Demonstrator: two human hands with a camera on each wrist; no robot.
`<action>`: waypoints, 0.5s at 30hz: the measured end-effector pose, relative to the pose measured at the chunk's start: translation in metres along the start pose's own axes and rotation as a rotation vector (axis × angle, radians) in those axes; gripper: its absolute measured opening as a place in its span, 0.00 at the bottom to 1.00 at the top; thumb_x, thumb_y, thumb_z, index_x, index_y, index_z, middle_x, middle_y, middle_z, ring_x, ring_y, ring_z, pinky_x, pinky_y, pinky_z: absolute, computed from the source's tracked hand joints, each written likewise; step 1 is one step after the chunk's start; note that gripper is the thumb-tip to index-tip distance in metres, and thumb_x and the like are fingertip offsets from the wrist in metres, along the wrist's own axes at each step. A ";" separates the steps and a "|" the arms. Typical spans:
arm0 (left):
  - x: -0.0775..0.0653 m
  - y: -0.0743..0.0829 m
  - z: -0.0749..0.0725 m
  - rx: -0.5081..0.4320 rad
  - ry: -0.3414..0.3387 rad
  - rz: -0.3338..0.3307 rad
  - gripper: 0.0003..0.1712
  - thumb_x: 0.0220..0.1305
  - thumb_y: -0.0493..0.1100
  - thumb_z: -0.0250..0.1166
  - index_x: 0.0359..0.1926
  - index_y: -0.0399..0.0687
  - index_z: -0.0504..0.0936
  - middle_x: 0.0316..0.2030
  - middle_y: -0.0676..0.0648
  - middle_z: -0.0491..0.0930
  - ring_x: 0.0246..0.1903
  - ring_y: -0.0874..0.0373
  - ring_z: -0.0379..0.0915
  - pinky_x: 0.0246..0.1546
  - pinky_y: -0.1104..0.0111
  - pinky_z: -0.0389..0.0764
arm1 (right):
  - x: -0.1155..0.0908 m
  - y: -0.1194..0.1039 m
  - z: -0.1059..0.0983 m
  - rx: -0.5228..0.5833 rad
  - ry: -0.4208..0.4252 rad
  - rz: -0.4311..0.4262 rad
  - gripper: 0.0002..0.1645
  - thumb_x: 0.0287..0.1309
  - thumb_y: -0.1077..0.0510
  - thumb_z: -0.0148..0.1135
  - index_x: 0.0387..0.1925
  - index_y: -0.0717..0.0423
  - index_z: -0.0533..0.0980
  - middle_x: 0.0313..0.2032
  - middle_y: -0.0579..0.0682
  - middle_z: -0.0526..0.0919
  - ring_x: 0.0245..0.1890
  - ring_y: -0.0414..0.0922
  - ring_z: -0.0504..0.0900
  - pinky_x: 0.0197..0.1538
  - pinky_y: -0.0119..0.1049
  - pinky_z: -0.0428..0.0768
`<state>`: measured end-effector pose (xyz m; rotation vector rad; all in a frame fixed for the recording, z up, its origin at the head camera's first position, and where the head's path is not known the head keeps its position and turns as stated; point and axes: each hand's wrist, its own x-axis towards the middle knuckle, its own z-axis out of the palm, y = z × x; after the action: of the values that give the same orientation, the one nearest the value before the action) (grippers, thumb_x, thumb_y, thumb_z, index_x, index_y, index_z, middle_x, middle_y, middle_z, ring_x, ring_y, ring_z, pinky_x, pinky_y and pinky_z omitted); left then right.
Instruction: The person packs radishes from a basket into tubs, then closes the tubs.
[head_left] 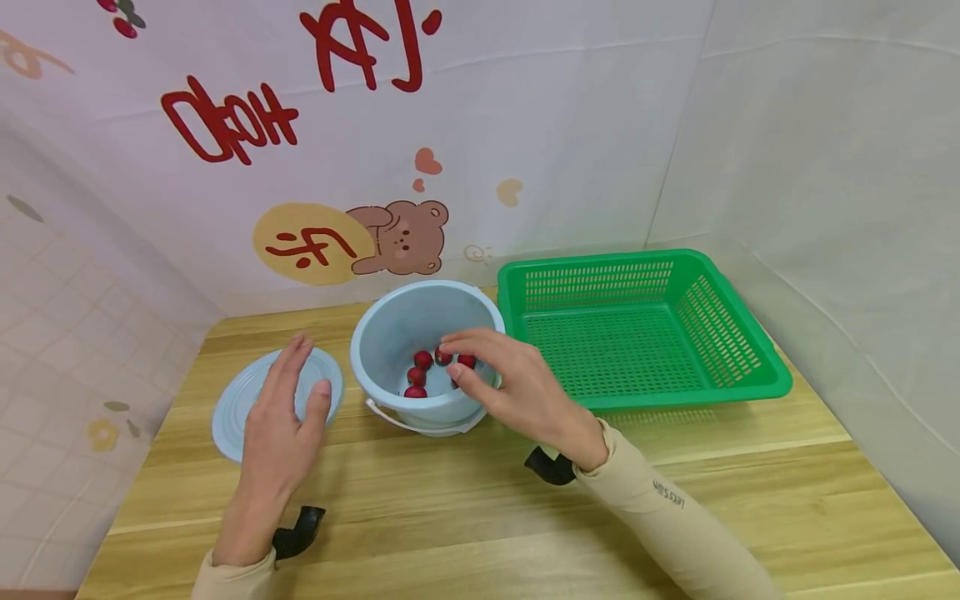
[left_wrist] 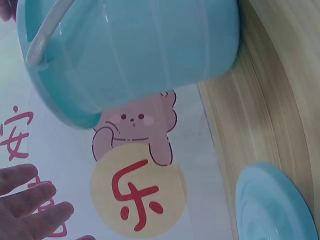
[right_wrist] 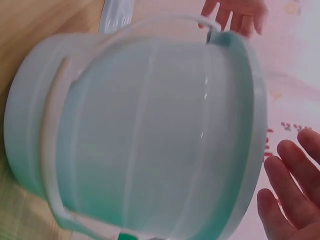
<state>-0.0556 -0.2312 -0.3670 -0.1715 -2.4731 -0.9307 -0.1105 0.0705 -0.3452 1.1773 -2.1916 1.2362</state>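
A light blue bucket stands on the table with several red round fruits at its bottom; their exact kind is unclear. Over its right rim reaches my right hand, fingers loosely bent and nothing visible in them. The right wrist view shows those fingers apart, beyond the bucket's rim. My left hand hovers over the blue round lid, which lies left of the bucket. Its fingers are nearly straight and hold nothing. The bucket's white handle hangs down at the front.
A green slotted basket is on the right, close beside the bucket. Behind the wooden table hangs a white printed cloth with a bear and red characters. Black straps or mounts show at both wrists.
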 end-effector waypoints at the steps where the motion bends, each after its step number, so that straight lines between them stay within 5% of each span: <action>1: -0.002 -0.001 -0.002 -0.002 0.012 0.002 0.33 0.76 0.49 0.58 0.77 0.45 0.67 0.77 0.46 0.62 0.75 0.40 0.58 0.65 0.34 0.65 | 0.000 -0.002 0.001 0.015 0.008 -0.011 0.14 0.69 0.59 0.65 0.54 0.56 0.83 0.56 0.49 0.85 0.59 0.41 0.82 0.58 0.38 0.81; 10: -0.014 -0.013 -0.019 0.000 0.075 -0.026 0.31 0.75 0.47 0.58 0.74 0.43 0.70 0.76 0.48 0.66 0.74 0.40 0.60 0.69 0.38 0.63 | -0.002 -0.017 0.013 0.087 0.044 -0.055 0.14 0.70 0.58 0.64 0.54 0.56 0.83 0.53 0.49 0.86 0.53 0.43 0.84 0.51 0.29 0.82; 15: -0.019 -0.019 -0.029 0.012 0.079 -0.060 0.31 0.75 0.46 0.58 0.75 0.44 0.70 0.76 0.48 0.65 0.74 0.40 0.60 0.73 0.47 0.61 | 0.000 -0.025 0.025 0.091 0.053 -0.106 0.15 0.73 0.55 0.61 0.54 0.57 0.83 0.53 0.50 0.86 0.58 0.44 0.82 0.61 0.36 0.80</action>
<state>-0.0331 -0.2637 -0.3685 -0.0558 -2.4217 -0.9291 -0.0881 0.0432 -0.3454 1.2637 -2.0274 1.3186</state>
